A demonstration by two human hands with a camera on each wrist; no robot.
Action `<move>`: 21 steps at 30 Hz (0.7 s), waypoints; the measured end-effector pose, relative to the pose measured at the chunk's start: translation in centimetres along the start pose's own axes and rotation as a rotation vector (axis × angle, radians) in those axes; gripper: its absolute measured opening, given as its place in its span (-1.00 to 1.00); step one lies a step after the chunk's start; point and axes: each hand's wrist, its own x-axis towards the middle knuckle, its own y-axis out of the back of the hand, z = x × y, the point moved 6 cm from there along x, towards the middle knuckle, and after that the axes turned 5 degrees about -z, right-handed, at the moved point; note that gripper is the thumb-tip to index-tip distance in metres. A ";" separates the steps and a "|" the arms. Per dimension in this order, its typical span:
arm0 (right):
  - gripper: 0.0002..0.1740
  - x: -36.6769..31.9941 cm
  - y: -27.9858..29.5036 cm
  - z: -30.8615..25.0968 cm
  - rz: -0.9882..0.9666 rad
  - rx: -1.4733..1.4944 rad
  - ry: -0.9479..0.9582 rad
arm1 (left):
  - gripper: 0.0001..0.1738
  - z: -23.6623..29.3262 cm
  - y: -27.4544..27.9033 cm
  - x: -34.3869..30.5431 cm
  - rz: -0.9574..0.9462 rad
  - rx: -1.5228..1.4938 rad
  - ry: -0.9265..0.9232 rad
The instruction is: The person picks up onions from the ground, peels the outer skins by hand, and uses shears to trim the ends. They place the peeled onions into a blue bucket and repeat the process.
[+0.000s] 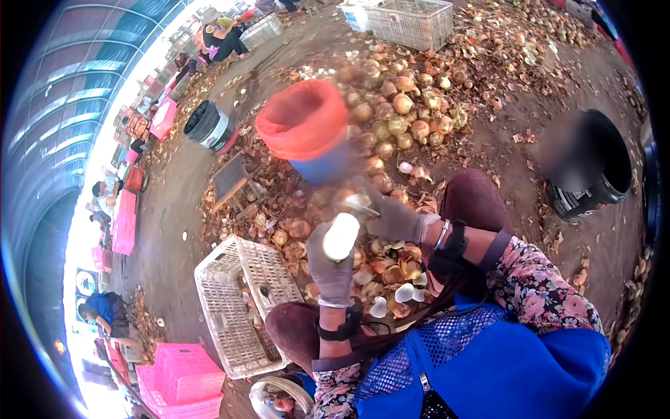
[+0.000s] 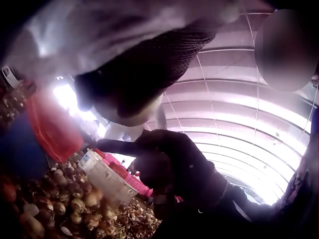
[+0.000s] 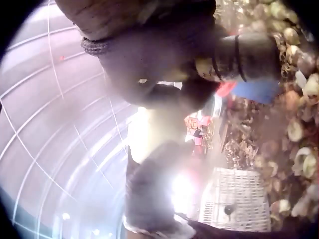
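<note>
In the head view my gloved left hand (image 1: 329, 274) grips a peeled white onion (image 1: 340, 236), which looks overexposed. My gloved right hand (image 1: 394, 219) is beside it, curled round a small tool with a metal part (image 1: 361, 204). The right wrist view shows that tool's thick, dark-banded handle (image 3: 246, 57) in my right hand (image 3: 144, 62); the pale onion (image 3: 154, 130) lies between it and my left hand (image 3: 157, 186). In the left wrist view my left hand (image 2: 142, 64) is dark above the onion (image 2: 137, 113), with my right hand (image 2: 174, 164) below. The tool's tip is unclear.
A red-lined blue bucket (image 1: 321, 164) stands ahead, beside a heap of unpeeled onions (image 1: 405, 105). A white crate (image 1: 209, 279) is at left, black buckets (image 1: 600, 199) (image 1: 209, 126) at both sides. Skins and peeled onions (image 1: 405, 293) lie between the knees. People sit farther off.
</note>
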 end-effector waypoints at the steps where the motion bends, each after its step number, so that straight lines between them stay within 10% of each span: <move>1: -0.20 -0.4 0.4 -1.2 -0.077 -0.079 -0.086 | -0.40 0.3 0.1 0.1 0.009 0.011 0.004; 5: -0.17 -1.3 -2.0 -1.1 -0.121 -0.187 0.088 | -0.42 0.8 0.1 0.0 -0.001 0.128 -0.052; 8: -0.28 -0.5 -1.5 -1.6 -0.423 -0.214 -0.280 | -0.42 1.5 -0.4 -0.1 -0.008 0.227 -0.122; 15: -0.44 0.7 -4.7 5.7 -0.206 0.105 0.221 | -0.42 3.4 -1.4 0.1 -0.096 0.123 -0.283; 21: -0.54 -1.2 -0.3 -0.1 -0.414 0.863 -0.351 | -0.28 2.6 0.2 0.6 0.005 0.031 -0.316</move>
